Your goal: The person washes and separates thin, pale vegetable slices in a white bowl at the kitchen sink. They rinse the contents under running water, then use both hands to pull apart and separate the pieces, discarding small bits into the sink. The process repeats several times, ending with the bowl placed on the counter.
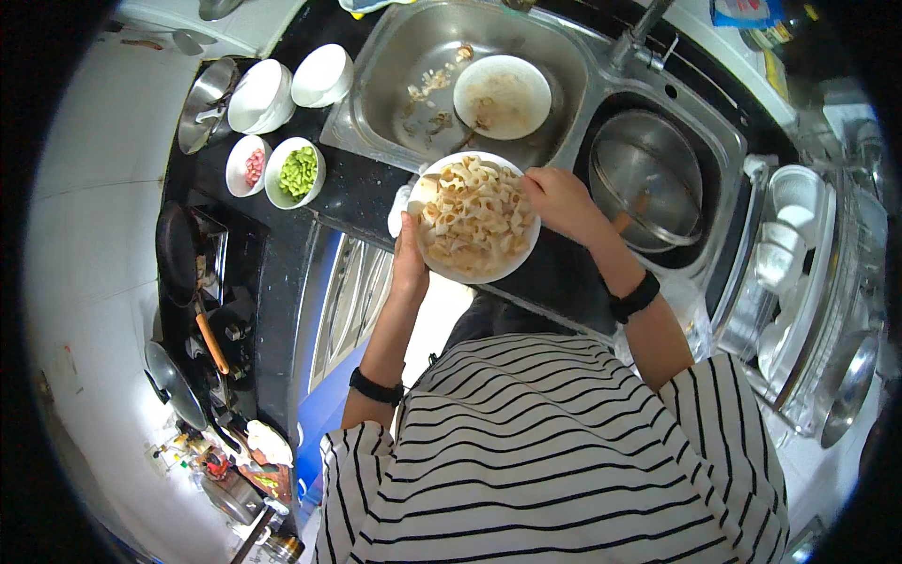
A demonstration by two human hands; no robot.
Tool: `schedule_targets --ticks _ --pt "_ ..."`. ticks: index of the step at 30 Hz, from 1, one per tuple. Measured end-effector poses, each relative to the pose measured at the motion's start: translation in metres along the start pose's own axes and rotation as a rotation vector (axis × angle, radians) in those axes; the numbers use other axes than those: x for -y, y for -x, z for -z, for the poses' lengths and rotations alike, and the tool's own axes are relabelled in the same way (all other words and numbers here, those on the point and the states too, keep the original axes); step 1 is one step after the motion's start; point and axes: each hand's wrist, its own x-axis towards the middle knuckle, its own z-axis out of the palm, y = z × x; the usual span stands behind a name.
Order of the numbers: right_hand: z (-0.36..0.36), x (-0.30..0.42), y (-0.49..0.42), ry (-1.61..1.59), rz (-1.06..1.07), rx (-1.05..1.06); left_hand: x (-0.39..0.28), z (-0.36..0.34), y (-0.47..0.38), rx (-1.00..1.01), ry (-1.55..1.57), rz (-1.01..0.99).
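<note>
A white bowl (427,247) heaped with pale, sliced food pieces (479,211), perhaps mushroom, is held in front of me at the sink's near edge. My left hand (411,257) grips its left rim, thumb uppermost and the other fingers hidden beneath. At the upper right rim, my right hand (560,204) has its fingers curled against the edge, next to the food; its fingertips are partly hidden. Just behind my left hand lies a white cloth (400,211). A shallow white dish (504,84) with brownish residue sits in the left sink basin (394,49), beside food scraps (431,83).
In the right basin stands a metal pot or bowl (645,162). Left on the black counter (352,176) are a bowl of green beans (297,173), a bowl of pink pieces (248,166) and white bowls (323,76). A pan (180,250) rests on the stove; a dish rack (810,296) is right.
</note>
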Motion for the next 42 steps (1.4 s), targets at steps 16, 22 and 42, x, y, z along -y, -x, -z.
schedule_targets --ticks 16,22,42 --pt "-0.047 -0.037 0.046 0.026 -0.065 -0.078 0.023 0.022 0.018 0.027 -0.238 0.007" --pt "-0.053 -0.04 0.049 0.039 -0.066 -0.117 0.037 0.019 0.033 -0.017 -0.124 -0.236" --pt "-0.036 0.02 0.051 0.104 0.303 -0.007 0.078 -0.012 0.076 -0.34 -0.975 -0.846"
